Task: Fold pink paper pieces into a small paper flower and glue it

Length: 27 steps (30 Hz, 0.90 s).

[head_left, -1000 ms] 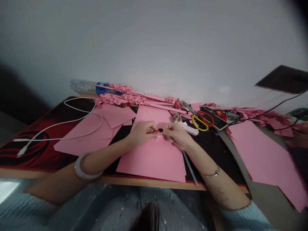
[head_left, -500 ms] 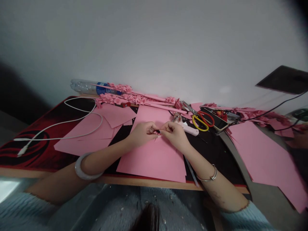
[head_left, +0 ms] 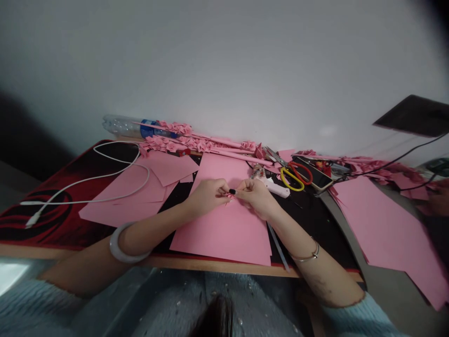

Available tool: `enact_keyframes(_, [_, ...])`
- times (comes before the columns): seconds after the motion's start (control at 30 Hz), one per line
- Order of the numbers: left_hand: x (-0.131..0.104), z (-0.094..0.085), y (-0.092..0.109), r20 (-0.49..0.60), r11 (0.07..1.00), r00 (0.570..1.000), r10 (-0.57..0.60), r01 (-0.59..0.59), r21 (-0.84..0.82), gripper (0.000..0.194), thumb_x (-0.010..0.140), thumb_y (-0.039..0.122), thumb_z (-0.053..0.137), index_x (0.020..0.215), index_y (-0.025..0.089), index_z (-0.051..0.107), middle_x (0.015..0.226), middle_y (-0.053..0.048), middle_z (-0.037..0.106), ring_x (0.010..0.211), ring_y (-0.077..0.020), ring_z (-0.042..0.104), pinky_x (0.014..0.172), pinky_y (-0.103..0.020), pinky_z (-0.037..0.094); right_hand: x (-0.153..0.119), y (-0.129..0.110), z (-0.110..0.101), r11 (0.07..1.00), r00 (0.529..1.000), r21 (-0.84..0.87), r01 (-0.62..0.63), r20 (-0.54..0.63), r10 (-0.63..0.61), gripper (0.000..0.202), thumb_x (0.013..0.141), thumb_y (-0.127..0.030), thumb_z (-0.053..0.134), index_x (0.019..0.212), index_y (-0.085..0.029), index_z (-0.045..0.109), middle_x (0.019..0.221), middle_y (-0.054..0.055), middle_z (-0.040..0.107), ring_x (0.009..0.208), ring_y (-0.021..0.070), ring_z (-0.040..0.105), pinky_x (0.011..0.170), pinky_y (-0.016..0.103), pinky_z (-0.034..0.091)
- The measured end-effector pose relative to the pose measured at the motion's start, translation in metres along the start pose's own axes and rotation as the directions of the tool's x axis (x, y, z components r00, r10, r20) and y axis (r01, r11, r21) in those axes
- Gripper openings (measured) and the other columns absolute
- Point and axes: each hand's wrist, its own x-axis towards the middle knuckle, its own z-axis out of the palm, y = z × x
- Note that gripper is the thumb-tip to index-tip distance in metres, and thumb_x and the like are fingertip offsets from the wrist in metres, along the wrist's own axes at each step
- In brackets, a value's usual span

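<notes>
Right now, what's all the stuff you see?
small paper piece: one, pink, middle
paper sheets: several, pink, middle and both sides
paper flowers: many, pink, along wall
bottle: one, clear and blue, back left
cable: one, white, left
scissors: one pair, yellow and red handles, right
glue gun: one, white, near scissors
phone-like slab: one, dark, beside scissors
mat: one, black and red, under sheets
stick: one, clear, front
left hand: one, pinching piece
right hand: one, pinching piece

Left bare hand and right bare hand, fingertips close together, pinched a small pink paper piece, mostly hidden, above flat rectangular pink paper sheets. Metal scissors with yellow and red loop handles lay beyond the right hand. Long-stemmed pink paper flowers partly overlapped a clear plastic bottle with blue label.
</notes>
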Motion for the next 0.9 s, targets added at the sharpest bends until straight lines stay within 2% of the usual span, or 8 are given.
enact_keyframes(0.1, [-0.001,-0.002,0.002,0.027,0.999,0.999,0.034,-0.035,0.027,0.006,0.069,0.017,0.061,0.071,0.014,0.057,0.068,-0.001,0.063,0.065,-0.0121,0.058,0.059,-0.021,0.043,-0.001,-0.003,-0.003,0.989,0.991,0.108,-0.101,0.104,0.089,0.031,0.06,-0.031,0.072,0.055,-0.016,0.045,0.036,-0.011,0.03,0.031,0.0015,0.019,0.033,0.019,0.006])
enact_keyframes(0.2, [-0.001,-0.002,0.002,0.032,0.997,0.998,0.059,-0.06,0.038,0.006,0.069,0.018,0.061,0.073,0.014,0.058,0.068,-0.001,0.062,0.065,-0.012,0.057,0.058,-0.022,0.043,-0.001,-0.005,-0.006,0.962,0.958,0.176,-0.209,0.236,0.165,0.034,0.06,-0.029,0.072,0.052,-0.017,0.041,0.037,-0.012,0.024,0.033,0.0007,0.014,0.034,0.019,0.004])
enact_keyframes(0.27, [0.0,-0.002,0.001,0.034,0.999,0.999,0.042,-0.041,-0.028,0.007,0.069,0.019,0.062,0.072,0.014,0.058,0.068,-0.001,0.062,0.065,-0.0121,0.057,0.059,-0.022,0.044,-0.001,-0.007,-0.006,0.945,0.945,0.222,-0.239,0.277,0.174,0.035,0.062,-0.028,0.072,0.053,-0.017,0.039,0.039,-0.012,0.022,0.034,0.0007,0.013,0.035,0.019,0.003])
enact_keyframes(0.33, [0.001,0.0,-0.001,0.03,0.982,0.999,-0.015,0.02,-0.185,0.011,0.067,0.02,0.065,0.071,0.014,0.057,0.07,-0.001,0.063,0.068,-0.0129,0.059,0.063,-0.024,0.046,-0.001,-0.008,-0.007,0.939,0.962,0.29,-0.187,0.246,0.116,0.036,0.065,-0.029,0.07,0.055,-0.018,0.037,0.041,-0.012,0.021,0.035,0.0011,0.012,0.035,0.018,0.003])
enact_keyframes(0.43, [0.004,0.0,-0.003,0.03,0.884,0.989,-0.143,0.141,-0.446,0.022,0.061,0.021,0.071,0.072,0.013,0.054,0.073,-0.002,0.064,0.072,-0.0135,0.061,0.068,-0.027,0.048,-0.003,-0.01,-0.006,0.938,0.996,0.345,0.015,0.077,-0.045,0.034,0.07,-0.031,0.065,0.06,-0.019,0.035,0.043,-0.012,0.022,0.036,0.0018,0.012,0.036,0.018,0.006])
enact_keyframes(0.57, [0.007,-0.003,-0.003,0.132,0.675,0.955,-0.266,0.282,-0.682,0.025,0.066,0.024,0.07,0.085,0.014,0.056,0.082,-0.003,0.064,0.076,-0.0119,0.061,0.077,-0.031,0.048,-0.003,-0.01,-0.005,0.956,0.969,0.167,0.241,-0.101,-0.227,0.024,0.073,-0.032,0.063,0.067,-0.019,0.044,0.045,-0.01,0.028,0.037,0.003,0.018,0.037,0.019,0.012])
enact_keyframes(0.73, [0.006,-0.003,-0.002,0.186,0.532,0.942,-0.279,0.313,-0.787,0.026,0.067,0.02,0.07,0.09,0.016,0.058,0.09,-0.003,0.063,0.086,-0.0124,0.061,0.081,-0.027,0.045,0.0,-0.004,-0.003,0.936,0.929,-0.068,0.346,-0.112,-0.351,0.02,0.07,-0.032,0.065,0.074,-0.017,0.052,0.059,-0.006,0.042,0.046,0.0046,0.031,0.043,0.02,0.023])
enact_keyframes(0.9, [0.004,-0.003,-0.001,0.238,0.521,0.921,-0.309,0.373,-0.767,0.025,0.069,0.026,0.069,0.091,0.019,0.06,0.085,-0.002,0.062,0.077,-0.0113,0.061,0.064,-0.02,0.043,0.002,0.002,-0.002,0.917,0.921,-0.16,0.366,-0.082,-0.382,0.02,0.069,-0.032,0.067,0.076,-0.017,0.055,0.064,-0.004,0.045,0.052,0.0067,0.035,0.048,0.021,0.026])
